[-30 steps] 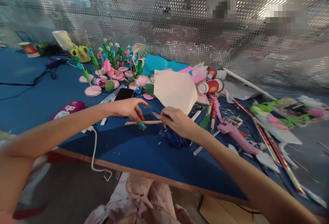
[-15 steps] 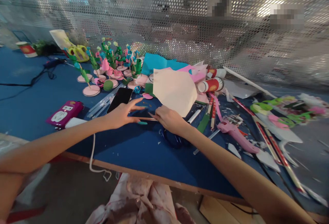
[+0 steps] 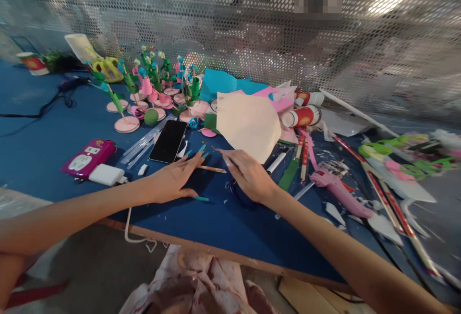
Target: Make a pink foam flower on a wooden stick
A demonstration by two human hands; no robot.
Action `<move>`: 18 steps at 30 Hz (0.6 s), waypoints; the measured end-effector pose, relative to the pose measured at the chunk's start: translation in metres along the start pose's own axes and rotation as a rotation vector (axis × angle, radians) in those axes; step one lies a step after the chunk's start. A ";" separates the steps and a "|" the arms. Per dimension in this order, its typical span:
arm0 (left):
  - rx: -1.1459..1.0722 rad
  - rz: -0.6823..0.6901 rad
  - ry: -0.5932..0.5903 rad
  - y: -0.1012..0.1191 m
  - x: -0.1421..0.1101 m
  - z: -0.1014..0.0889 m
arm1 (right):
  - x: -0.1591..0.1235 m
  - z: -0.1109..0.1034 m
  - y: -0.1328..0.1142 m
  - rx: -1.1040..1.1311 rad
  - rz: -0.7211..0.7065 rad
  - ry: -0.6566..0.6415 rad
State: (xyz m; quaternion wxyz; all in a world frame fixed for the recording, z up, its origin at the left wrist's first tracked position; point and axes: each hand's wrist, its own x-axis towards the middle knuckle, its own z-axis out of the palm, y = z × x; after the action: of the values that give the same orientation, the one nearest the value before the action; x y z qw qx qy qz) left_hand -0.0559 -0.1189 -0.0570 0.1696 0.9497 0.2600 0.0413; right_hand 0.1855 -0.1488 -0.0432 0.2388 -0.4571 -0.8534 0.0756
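Note:
My left hand [image 3: 178,178] lies flat and open on the blue table [image 3: 212,218], fingers stretched toward a thin wooden stick [image 3: 212,169]. My right hand [image 3: 248,175] rests beside it with fingers curled over the stick's right end and over blue scissors [image 3: 239,198] that are mostly hidden under the palm. A cream sheet of paper [image 3: 248,124] stands just behind the right hand. A black phone [image 3: 168,141] lies just beyond the left fingertips.
Paper flowers on pink round bases [image 3: 127,125] crowd the back left. A magenta power strip [image 3: 88,156] with a white plug lies at left. A pink glue gun [image 3: 336,189], paper cups [image 3: 302,116], pens and paper scraps fill the right. A perforated metal screen [image 3: 230,26] backs the table.
My left hand let go of the stick and flattened on the table, fingers spread. The stick now lies on the table. My right hand has lowered onto it.

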 end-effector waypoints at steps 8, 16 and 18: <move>0.081 0.040 0.015 0.002 -0.002 0.003 | -0.017 0.015 -0.013 0.015 -0.042 -0.180; 0.121 0.012 -0.008 0.004 -0.005 0.004 | -0.019 0.016 -0.017 -0.122 -0.108 -0.169; 0.106 0.008 -0.005 0.005 -0.006 0.005 | -0.020 0.016 -0.018 -0.138 -0.123 -0.157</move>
State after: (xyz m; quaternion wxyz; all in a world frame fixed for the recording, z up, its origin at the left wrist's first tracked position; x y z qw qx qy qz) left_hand -0.0579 -0.1269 -0.0597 0.1195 0.9585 0.2574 0.0258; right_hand 0.1737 -0.1741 -0.0572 0.1434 -0.4117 -0.8992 0.0377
